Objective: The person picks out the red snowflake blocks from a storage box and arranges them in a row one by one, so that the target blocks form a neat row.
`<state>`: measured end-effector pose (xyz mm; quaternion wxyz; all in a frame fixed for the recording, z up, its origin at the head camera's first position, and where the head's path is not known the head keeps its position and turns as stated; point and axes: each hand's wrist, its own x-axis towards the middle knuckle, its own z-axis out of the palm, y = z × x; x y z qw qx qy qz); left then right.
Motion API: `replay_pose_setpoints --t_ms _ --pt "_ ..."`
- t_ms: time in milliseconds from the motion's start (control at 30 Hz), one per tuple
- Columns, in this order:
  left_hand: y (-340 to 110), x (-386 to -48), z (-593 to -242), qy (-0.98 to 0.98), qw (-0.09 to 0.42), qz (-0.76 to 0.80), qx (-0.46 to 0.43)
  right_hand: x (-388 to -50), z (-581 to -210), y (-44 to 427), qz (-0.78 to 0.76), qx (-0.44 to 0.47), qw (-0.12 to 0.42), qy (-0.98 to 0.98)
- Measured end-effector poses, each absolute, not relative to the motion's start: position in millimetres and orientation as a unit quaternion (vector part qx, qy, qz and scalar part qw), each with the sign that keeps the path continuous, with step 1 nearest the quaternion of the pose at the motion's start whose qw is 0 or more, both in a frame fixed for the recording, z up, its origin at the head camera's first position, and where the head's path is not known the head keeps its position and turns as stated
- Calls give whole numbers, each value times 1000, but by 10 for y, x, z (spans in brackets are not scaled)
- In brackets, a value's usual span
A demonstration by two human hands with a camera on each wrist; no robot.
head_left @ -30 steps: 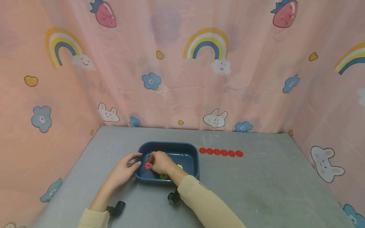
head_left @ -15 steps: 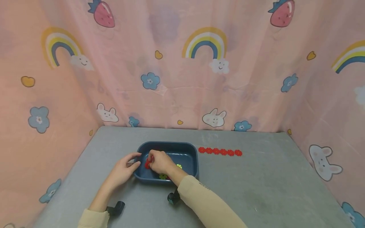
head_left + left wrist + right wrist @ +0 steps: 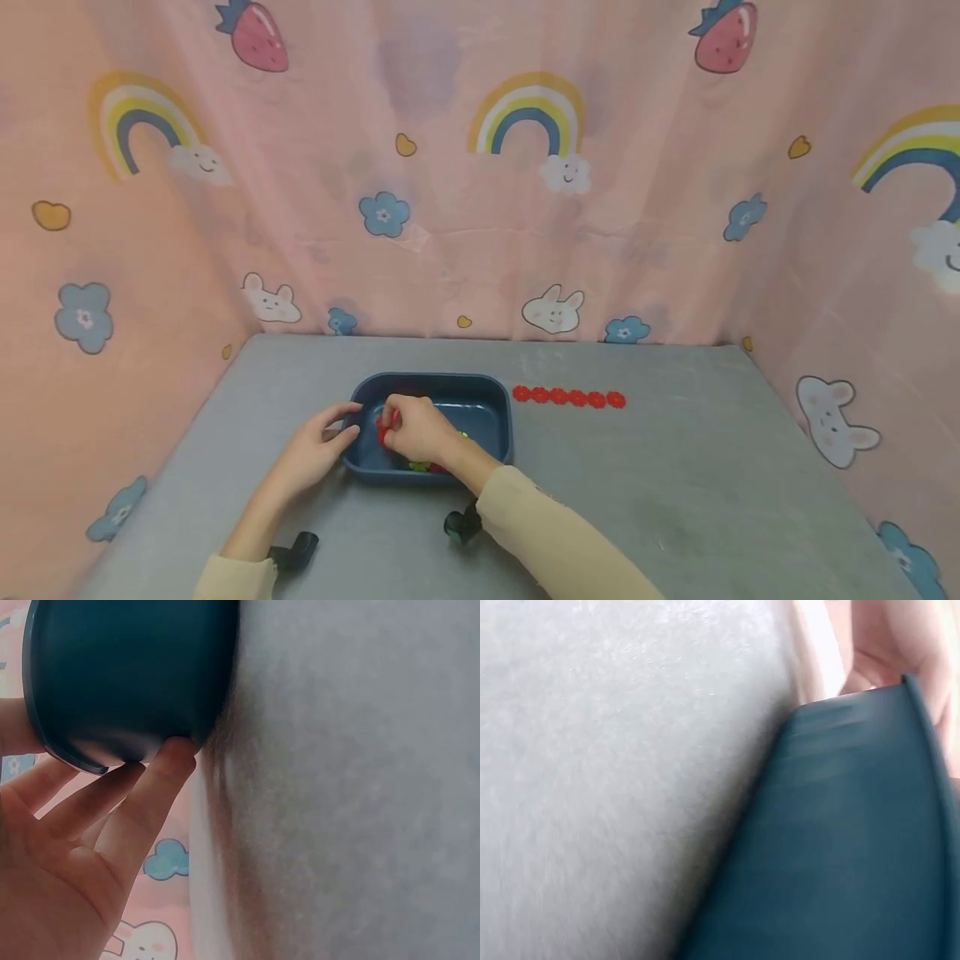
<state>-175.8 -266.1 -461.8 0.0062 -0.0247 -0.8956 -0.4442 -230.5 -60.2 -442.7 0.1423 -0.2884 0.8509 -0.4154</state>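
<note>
A dark blue rectangular tray (image 3: 487,387) stands on the table. My left hand (image 3: 311,450) holds its left end, with index finger and thumb tips over the rim and other fingers against the outside wall (image 3: 135,667). Inside the tray's left part, my right hand (image 3: 420,429) pinches a red flower-shaped plastic disc (image 3: 382,437); its fingers partly hide the disc. Yellow-green discs (image 3: 418,467) and a red one (image 3: 438,468) lie near the tray's front wall, partly behind the right wrist. The right wrist view is blurred and shows mainly the tray's outer wall (image 3: 840,832).
A straight row of several red flower-shaped discs (image 3: 558,396) lies on the grey table (image 3: 637,483), right of the tray. Black wrist cameras (image 3: 461,525) hang below the forearms. A pink patterned curtain (image 3: 465,250) surrounds the table at the back and sides.
The head view has shifted slightly, so everything sits further left. Within the tray, the disc at my right fingertips has turned from a lighter pink look to red. The left hand keeps its place.
</note>
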Motion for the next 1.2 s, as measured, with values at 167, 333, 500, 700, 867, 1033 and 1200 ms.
replay_pose_setpoints --t_ms 167,333,500,700,867,1033,1200 --pt "-2658 -1760 -4613 -897 6 -441 -29 -2252 -4294 -491 -416 -294 145 848" --pt "-2662 -1760 -4621 -895 8 -445 -27 -2198 -4177 -361 -409 -306 142 848" --pt "-2657 -1748 -4620 -896 10 -443 -31 -2152 -4078 -199 -399 -319 122 851" --pt "-2641 -1733 -4617 -899 14 -437 -28 -2135 -3981 14 -391 -339 77 852" --pt "-2637 -1728 -4611 -899 11 -436 -28 -2132 -3916 182 -378 -356 44 854" --pt "-2641 -1722 -4595 -899 7 -438 -23 -2170 -3852 350 -348 -360 29 865" --pt "-2637 -1713 -4579 -901 5 -432 -23 -2265 -3840 596 -336 -326 14 883"
